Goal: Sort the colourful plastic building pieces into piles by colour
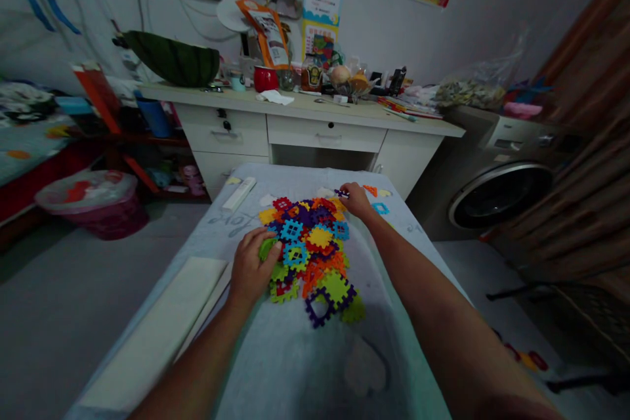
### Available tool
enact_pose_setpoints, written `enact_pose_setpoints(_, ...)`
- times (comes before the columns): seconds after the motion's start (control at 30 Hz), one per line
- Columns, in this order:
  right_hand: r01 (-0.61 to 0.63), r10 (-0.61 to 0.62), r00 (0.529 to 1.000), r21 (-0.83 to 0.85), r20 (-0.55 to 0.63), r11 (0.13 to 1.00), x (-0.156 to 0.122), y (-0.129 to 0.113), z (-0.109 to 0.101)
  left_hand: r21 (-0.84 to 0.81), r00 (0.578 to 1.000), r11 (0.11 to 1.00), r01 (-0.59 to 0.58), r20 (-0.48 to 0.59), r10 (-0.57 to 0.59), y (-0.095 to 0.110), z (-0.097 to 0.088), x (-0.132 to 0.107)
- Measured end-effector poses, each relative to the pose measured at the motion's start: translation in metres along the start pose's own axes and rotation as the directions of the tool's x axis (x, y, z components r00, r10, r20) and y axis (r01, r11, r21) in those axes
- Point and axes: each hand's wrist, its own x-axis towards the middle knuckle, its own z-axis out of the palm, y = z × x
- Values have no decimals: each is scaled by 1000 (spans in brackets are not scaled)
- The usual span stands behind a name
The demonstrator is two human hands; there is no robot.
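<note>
Pale cloth point(280, 361) under bright, toothed tiles point(319, 237); purple tile point(340, 193) in right grip point(355, 200), left grip point(250, 266) unclear

a pile of toy pieces point(319, 239) sits on the table point(300, 367) in front of you. your left hand point(252, 264) is at the pile's left side, and your right hand point(354, 199) is at its far right corner. a board point(160, 335) lies along the table's left edge. behind the table is a desk point(319, 108), with half a watermelon point(172, 60) on its left end. a washing machine point(502, 134) stands right of the desk.
</note>
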Motion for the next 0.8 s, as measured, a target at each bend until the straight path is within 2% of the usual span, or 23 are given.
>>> enact_pose_setpoints(0.17, -55, 55, 998, -24, 9, 998, 41, -15, 21, -14, 1000, 1000, 1, 12, 0, -4, 1, 1)
enact_pose_setpoints(0.37, -100, 100, 995, 3, 10, 995, 59, -25, 33, -15, 1000, 1000, -20, 6, 20, -4, 2, 2)
enact_pose_setpoints(0.53, -76, 75, 997, 27, 20, 997, 52, -33, 36, 0, 1000, 1000, -18, 7, 18, 0, 0, 2)
enact_pose_setpoints(0.6, -4, -1, 995, 51, 98, 999, 45, -39, 36, 26, 1000, 1000, 1, 7, -1, 2, -1, 2)
enact_pose_setpoints(0.7, 114, -138, 953, 106, 268, 988, 29, -48, 35, 57, 999, 997, 45, -6, -45, 4, -3, 1)
enact_pose_setpoints(0.8, 145, -168, 931, 94, 323, 985, 14, -54, 33, 56, 997, 996, 71, -4, -71, 4, -3, 1)
